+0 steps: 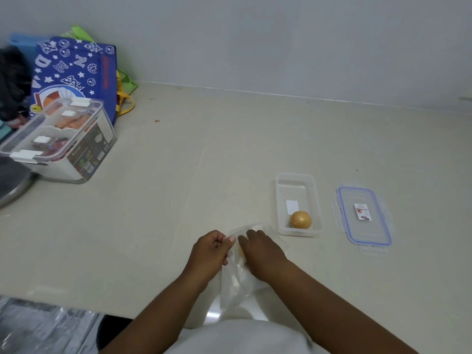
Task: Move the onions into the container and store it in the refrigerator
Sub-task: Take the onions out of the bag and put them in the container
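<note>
A clear rectangular container point(281, 200) stands open on the counter, with one yellow onion point(300, 219) in its near end. Its blue-rimmed lid point(364, 218) lies flat just to the right. In front of me lies a clear plastic bag point(235, 284). My left hand point(210, 254) pinches the bag's top edge. My right hand point(263, 254) reaches into the bag's mouth, fingers curled over a yellowish onion point(240, 252) that is mostly hidden.
At the left stands a large lidded storage box point(58, 141) with food inside, backed by a blue patterned bag point(74, 70). A round metal rim point(12, 190) shows at the far left edge. The counter's front edge runs along the bottom left.
</note>
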